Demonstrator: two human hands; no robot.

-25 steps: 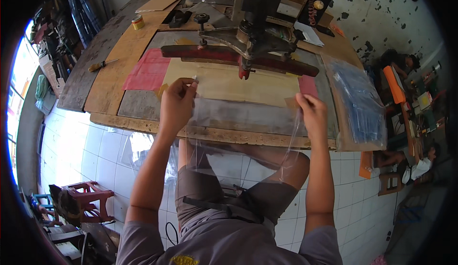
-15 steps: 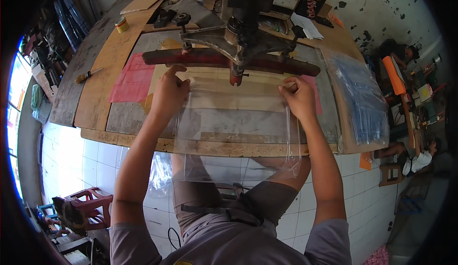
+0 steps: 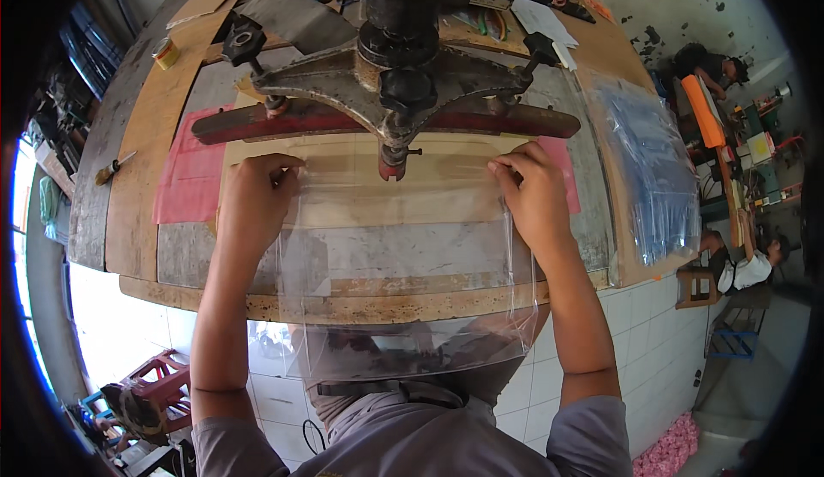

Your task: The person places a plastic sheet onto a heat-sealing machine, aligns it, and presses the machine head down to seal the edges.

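My left hand point(image 3: 262, 190) pinches the far left corner of a clear plastic sheet point(image 3: 403, 262). At the far right corner, my right hand point(image 3: 534, 198) holds the same sheet between thumb and fingers. The sheet, which may be a flat bag, is stretched between both hands and hangs over the table's near edge above my lap. Just beyond the hands is the red-edged bar point(image 3: 335, 123) of a press, raised on a metal bracket point(image 3: 343, 82). Under the sheet's far part lies a yellowish board point(image 3: 378, 211) on the grey work surface.
Pink sheets point(image 3: 184, 172) stick out at the left of the press. A stack of clear bluish plastic pieces point(image 3: 648, 177) lies at the right. A brush point(image 3: 113, 169) and a yellow tin point(image 3: 166, 53) are on the left boards. Another person point(image 3: 747, 258) sits far right.
The view has moved in closer to the press. My left fingers, partly raised before, are now closed on the sheet's corner. The sheet's near edge lies closer to my body.
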